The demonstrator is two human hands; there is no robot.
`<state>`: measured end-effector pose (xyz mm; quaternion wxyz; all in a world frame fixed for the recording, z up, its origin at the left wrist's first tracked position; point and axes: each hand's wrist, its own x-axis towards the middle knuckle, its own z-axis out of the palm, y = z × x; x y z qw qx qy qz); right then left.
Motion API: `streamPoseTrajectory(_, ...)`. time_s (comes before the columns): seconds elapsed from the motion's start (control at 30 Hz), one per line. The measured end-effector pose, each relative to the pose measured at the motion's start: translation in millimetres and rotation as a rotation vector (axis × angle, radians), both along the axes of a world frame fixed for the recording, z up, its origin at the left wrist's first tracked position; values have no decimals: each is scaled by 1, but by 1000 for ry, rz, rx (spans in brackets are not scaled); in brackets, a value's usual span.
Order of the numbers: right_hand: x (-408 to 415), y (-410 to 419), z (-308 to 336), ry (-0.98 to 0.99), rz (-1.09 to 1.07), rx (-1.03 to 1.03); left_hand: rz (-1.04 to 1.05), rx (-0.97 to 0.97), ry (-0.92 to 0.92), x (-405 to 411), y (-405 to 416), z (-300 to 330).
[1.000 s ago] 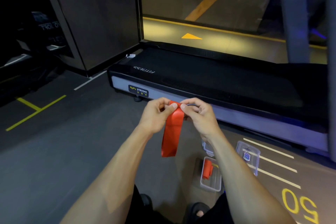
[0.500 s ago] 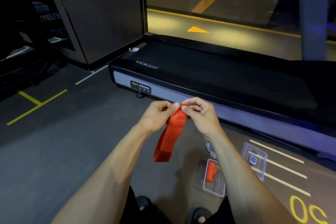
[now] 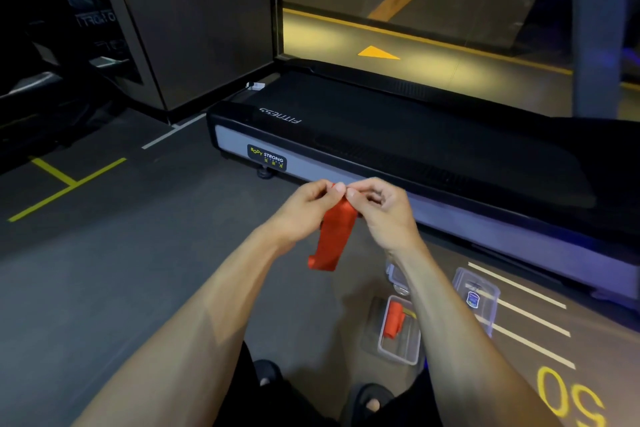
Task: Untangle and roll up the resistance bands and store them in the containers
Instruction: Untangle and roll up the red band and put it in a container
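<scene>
Red band [image 3: 334, 236] pinched between left hand [image 3: 304, 208] and right hand [image 3: 384, 211], above floor containers [image 3: 400, 354].

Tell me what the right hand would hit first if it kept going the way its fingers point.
Probably the left hand: the right hand points leftward at it, fingertips nearly touching over the band. Depth is unclear.

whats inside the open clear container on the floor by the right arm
One rolled red band lies in the clear container, toward its far end. The right forearm covers the container's right edge, so anything there cannot be seen.
</scene>
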<state>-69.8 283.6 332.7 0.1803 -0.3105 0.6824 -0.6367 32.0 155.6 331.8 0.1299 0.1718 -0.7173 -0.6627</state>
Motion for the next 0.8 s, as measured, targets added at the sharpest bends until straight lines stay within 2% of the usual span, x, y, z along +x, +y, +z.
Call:
streamPoseTrajectory(0.07, 2, 2, 2, 28, -48, -30, -53, 60, -32, 2, 4, 0)
streamPoseTrajectory(0.2, 4, 9, 4, 55, -98, -56, -75, -18, 1, 6, 6, -6)
streamPoseTrajectory(0.57, 8, 19, 2, -61, -119, -88, -90, 178, 4, 9, 19, 0)
streamPoseTrajectory(0.8, 13, 14, 3, -137, -102, -76, -14, 82, 4, 9, 17, 1)
